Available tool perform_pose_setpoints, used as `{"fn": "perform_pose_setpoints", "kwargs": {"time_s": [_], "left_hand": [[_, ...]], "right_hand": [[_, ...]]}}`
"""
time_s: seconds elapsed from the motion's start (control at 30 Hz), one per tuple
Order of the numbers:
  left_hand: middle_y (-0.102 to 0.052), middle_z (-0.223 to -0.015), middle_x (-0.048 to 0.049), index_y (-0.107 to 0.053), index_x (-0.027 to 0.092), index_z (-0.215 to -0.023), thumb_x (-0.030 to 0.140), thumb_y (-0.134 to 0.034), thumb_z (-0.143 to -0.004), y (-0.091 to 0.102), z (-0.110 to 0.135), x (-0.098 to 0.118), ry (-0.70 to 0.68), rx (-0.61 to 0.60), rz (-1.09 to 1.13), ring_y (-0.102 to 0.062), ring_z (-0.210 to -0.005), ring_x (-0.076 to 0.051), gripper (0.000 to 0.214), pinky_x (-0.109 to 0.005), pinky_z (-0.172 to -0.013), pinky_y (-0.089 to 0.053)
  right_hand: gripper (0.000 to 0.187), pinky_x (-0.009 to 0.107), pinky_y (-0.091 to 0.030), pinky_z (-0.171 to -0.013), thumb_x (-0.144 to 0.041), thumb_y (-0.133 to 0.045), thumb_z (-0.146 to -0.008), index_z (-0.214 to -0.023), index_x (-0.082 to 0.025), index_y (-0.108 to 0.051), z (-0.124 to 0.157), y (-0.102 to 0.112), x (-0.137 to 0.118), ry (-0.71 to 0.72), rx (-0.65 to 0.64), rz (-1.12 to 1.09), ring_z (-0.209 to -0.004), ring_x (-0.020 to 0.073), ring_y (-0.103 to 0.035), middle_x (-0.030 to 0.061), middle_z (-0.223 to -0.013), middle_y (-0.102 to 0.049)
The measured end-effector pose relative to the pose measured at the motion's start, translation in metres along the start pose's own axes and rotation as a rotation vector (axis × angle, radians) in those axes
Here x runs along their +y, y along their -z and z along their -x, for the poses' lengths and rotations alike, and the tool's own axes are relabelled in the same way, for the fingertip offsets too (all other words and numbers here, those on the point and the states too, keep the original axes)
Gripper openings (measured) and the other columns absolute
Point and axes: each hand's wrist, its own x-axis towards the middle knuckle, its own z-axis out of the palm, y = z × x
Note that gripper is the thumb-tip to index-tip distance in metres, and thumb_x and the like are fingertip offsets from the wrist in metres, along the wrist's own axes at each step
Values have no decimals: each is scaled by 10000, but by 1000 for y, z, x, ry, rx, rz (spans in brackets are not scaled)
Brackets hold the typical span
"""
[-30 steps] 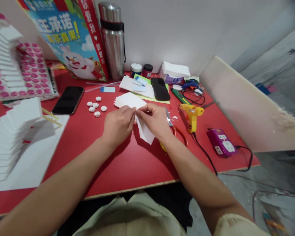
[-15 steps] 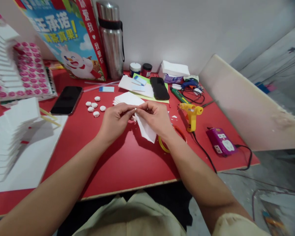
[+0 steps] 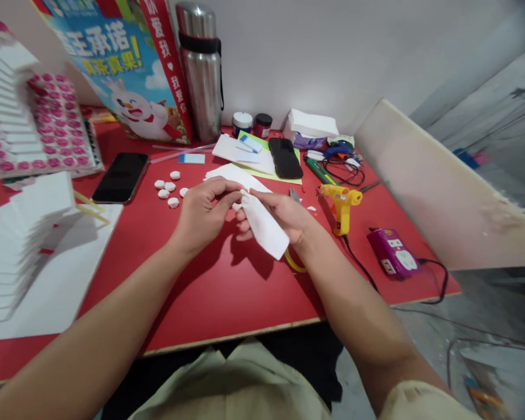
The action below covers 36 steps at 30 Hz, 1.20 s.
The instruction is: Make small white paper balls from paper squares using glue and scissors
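Observation:
A strip of white paper hangs between my hands over the red table, its gathered upper end pinched at the fingertips and its wide end pointing down toward me. My left hand is closed, thumb and forefinger on that gathered tip. From the other side my right hand grips the strip, thumb on top and the other fingers underneath. Small white folded pieces lie in a group left of my left hand. Beyond my hands rest white paper sheets. Scissors show partly behind my right hand.
On the right are a yellow glue gun with its cord and a purple power socket. A yellow tape roll is half hidden under my right wrist. Two phones, a steel flask and a white layered model stand around.
My right hand has turned and opened out, its fingers now beneath the paper strip. The strip's broad face has turned into view. My left hand keeps its pinch.

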Motion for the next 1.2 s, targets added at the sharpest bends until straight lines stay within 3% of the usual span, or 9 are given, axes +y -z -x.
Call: {"fn": "perform_pose_setpoints", "kwargs": {"time_s": [0.17,0.3,0.5,0.67,0.77,0.87,1.0,1.1,1.2], "left_hand": [[-774,-869,-36,-779,169,-911,219,-666,-900,-2,0,0,123,14,84,-699,-795,-164,124,-285,-770,-554],[-776,-824,-36,-780,152,-923,227,-690,-876,-3,-1,0,206,7,161,-694,-750,-156,126,-272,-733,-553],[-757,-783,-38,-773,139,-910,214,-688,-863,-1,-3,0,240,7,145,-687,-738,-155,123,-264,-698,-547],[-757,-773,-42,-763,131,-898,213,-688,-855,0,-4,3,268,-4,135,-687,-726,-158,119,-269,-694,-550],[-758,-768,-40,-761,136,-861,196,-681,-850,0,-3,5,255,-27,105,-680,-709,-159,101,-273,-688,-547],[-762,-785,-42,-762,143,-856,196,-685,-846,-1,-2,5,257,-32,90,-675,-709,-163,95,-278,-681,-540],[-764,-794,-42,-765,148,-880,210,-686,-856,-1,-2,5,264,-45,96,-674,-721,-165,104,-281,-686,-536],[-761,-782,-36,-765,147,-876,209,-695,-850,0,-2,5,255,-35,103,-682,-737,-165,97,-280,-712,-541],[-761,-784,-39,-769,138,-886,218,-704,-845,-1,-2,5,283,2,104,-686,-747,-164,110,-280,-730,-540]], "right_hand": [[256,215,-502,-500,-292,-400,-1078,-961,-163,-588,2,-1,3,155,19,68,-482,76,-461,-3,-711,-615],[200,192,-421,-465,-361,-564,-1022,-966,-173,-606,2,-1,7,280,87,210,-495,68,-446,-13,-719,-607],[247,187,-397,-478,-389,-745,-899,-970,-156,-706,2,-3,9,395,248,478,-549,76,-505,-33,-668,-587],[232,251,-565,-661,-342,-743,-899,-1051,-167,-744,2,-4,11,502,344,620,-681,120,-687,31,-857,-747],[260,306,-610,-735,-394,-785,-852,-970,-162,-765,3,1,10,491,307,608,-760,172,-742,52,-864,-773],[310,334,-629,-719,-450,-823,-804,-878,-156,-763,4,5,9,372,238,568,-737,200,-748,64,-782,-769],[303,333,-633,-702,-447,-814,-819,-833,-156,-733,4,5,8,286,222,420,-682,183,-729,76,-786,-770],[261,273,-579,-607,-393,-810,-818,-808,-149,-718,3,3,9,296,264,399,-582,133,-657,42,-721,-730],[256,230,-482,-554,-370,-779,-837,-729,-151,-705,2,0,10,410,304,529,-534,89,-564,2,-676,-675]]}}
